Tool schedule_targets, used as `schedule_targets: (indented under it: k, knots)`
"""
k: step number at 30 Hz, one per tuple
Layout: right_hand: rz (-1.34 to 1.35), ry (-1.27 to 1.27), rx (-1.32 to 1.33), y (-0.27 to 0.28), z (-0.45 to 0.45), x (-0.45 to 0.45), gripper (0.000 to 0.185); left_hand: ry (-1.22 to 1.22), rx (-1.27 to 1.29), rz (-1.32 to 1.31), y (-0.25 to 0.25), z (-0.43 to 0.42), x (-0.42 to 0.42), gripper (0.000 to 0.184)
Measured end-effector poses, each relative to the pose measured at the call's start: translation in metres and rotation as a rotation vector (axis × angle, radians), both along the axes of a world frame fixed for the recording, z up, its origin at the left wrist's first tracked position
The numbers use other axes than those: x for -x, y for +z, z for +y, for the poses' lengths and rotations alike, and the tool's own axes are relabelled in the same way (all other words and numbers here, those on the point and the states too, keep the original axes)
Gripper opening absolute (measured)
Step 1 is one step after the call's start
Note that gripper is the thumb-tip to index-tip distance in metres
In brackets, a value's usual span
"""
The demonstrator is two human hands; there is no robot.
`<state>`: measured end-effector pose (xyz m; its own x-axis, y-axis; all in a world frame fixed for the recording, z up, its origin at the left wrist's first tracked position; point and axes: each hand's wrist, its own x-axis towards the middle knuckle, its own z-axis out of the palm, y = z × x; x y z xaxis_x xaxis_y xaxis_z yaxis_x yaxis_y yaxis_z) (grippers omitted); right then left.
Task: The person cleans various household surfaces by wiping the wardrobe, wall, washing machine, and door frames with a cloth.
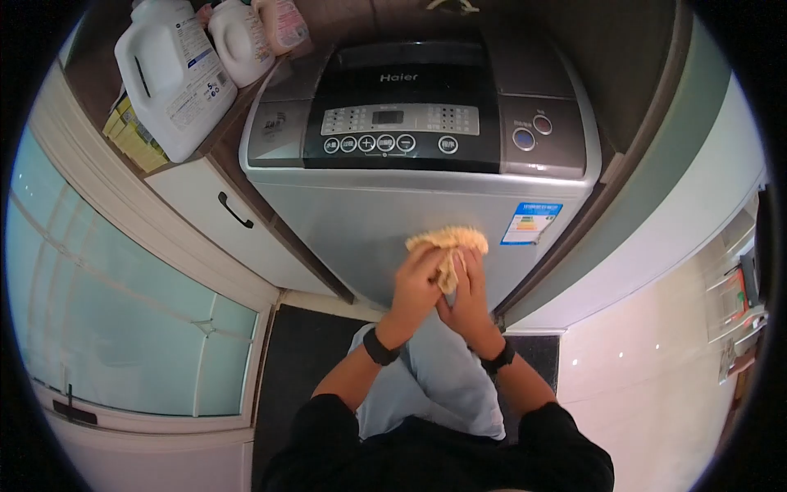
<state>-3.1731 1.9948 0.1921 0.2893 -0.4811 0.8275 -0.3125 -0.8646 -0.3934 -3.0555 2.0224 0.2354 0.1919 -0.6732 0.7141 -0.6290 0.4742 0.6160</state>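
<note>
Both my hands meet in front of the silver washing machine [352, 209], below its control panel. Between them is a yellow fluffy cloth [449, 239], bunched up, its upper edge spread close to the front panel. My left hand [416, 287] has its fingers wrapped round the cloth's left side. On the right side, my right hand [469, 291] grips it, fingers pointing up. Whether the cloth touches the panel is hard to tell. A blue and white energy label [531, 224] is stuck to the panel, right of the cloth.
Detergent bottles [184, 82] stand on the cabinet at the upper left, beside a yellow pack [133, 139]. The cabinet door has a black handle [235, 211]. A glazed door [123, 303] is on the left, a curved white wall [648, 221] on the right. A dark mat [299, 361] lies below.
</note>
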Motion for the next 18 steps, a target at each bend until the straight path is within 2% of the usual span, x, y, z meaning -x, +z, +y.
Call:
schedule_targets:
  k: [2,6,8,11,14,18]
  knots:
    - [0.068,0.001,-0.045,-0.035,0.001,0.015,0.077,-0.060,-0.065,-0.036,-0.037,-0.004,-0.001,0.030]
    - [0.114,0.030,-0.119,-0.044,0.002,0.024,0.079,-0.092,-0.075,-0.093,-0.048,-0.001,-0.004,0.033]
    - [0.102,0.066,-0.063,-0.024,-0.002,0.018,0.076,-0.078,-0.091,-0.054,-0.027,0.003,-0.007,0.035]
    - [0.068,0.149,-0.003,0.031,-0.007,-0.004,0.071,0.018,0.028,0.045,0.012,0.008,-0.016,0.035]
    - [0.075,0.272,-0.006,0.082,-0.005,-0.033,0.065,0.198,0.246,-0.043,0.042,0.011,-0.042,0.033]
    - [0.152,0.403,-0.007,0.087,-0.004,-0.083,0.059,0.285,0.224,0.065,0.027,0.013,-0.089,0.033]
